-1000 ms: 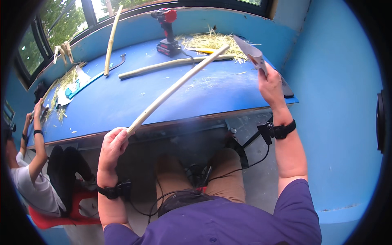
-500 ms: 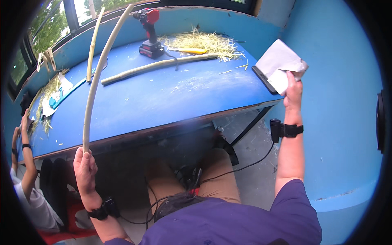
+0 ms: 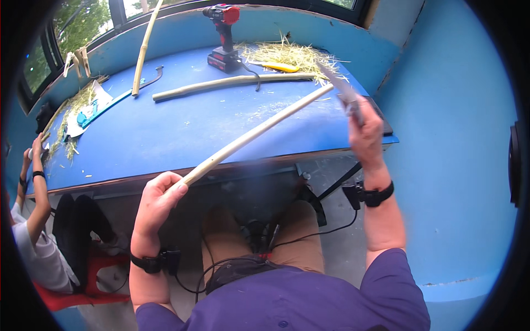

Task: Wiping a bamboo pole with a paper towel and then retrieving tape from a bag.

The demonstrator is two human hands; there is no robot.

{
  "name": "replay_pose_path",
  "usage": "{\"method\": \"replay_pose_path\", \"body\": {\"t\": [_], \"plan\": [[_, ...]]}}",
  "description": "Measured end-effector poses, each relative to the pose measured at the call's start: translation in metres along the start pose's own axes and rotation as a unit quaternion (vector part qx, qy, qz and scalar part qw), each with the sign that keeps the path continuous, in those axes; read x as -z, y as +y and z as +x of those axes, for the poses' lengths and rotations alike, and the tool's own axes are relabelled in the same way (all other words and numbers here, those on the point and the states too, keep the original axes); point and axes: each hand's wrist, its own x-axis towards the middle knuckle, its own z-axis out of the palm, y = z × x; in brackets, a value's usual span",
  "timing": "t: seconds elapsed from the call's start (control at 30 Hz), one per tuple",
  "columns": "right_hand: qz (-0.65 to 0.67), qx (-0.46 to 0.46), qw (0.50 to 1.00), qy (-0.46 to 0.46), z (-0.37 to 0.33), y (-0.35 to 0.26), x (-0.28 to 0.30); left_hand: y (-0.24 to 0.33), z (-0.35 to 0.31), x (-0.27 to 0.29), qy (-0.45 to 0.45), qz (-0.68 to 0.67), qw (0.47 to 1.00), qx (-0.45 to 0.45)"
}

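Note:
A long, pale wooden stick (image 3: 256,132) slants up to the right from my left hand (image 3: 157,201). My left hand is closed round its lower end. The stick's far tip is in the air over the table, close to my right hand (image 3: 366,129). My right hand is closed on a folded sheet (image 3: 345,91), which is smeared by motion and seen almost edge-on. Whether the sheet touches the stick, I cannot tell.
The blue table (image 3: 160,132) bears a cordless drill (image 3: 223,47), another stick (image 3: 221,84), a yellow-handled tool (image 3: 280,67), straw-like shavings (image 3: 292,54) and a blue saw-like tool (image 3: 105,110). A thin upright stick (image 3: 144,49) stands farther left. A co-worker's hands (image 3: 36,149) are at the left edge.
The stick has swung from nearly upright to slanting right, its far end now near my right hand. My right hand has moved left with the sheet, which has turned edge-on. The view has shifted slightly.

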Motion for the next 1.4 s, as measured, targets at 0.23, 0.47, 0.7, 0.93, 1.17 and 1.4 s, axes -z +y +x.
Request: {"method": "replay_pose_path", "body": {"t": [0.23,0.47,0.7,0.93,1.17,1.4], "plan": [[-0.132,0.115,0.978,-0.111,-0.021,0.001,-0.021,0.001,0.024,-0.023,-0.021,0.039,0.999,-0.008],[-0.21,0.085,0.959,-0.167,-0.031,0.017,-0.022,0.009,0.03,-0.051,-0.001,0.124,0.99,-0.062],[-0.221,0.072,0.942,-0.241,-0.042,0.028,-0.025,0.024,0.033,-0.064,0.001,0.195,0.977,-0.091],[-0.224,-0.047,0.923,-0.309,-0.029,0.005,-0.03,0.024,0.034,-0.065,-0.007,0.23,0.965,-0.128],[-0.185,0.114,0.939,-0.267,-0.047,-0.005,-0.048,0.018,0.038,-0.063,-0.006,0.204,0.972,-0.114],[-0.217,0.064,0.953,-0.203,-0.036,0.044,-0.031,0.022,0.04,-0.064,-0.005,0.215,0.97,-0.114]]}}
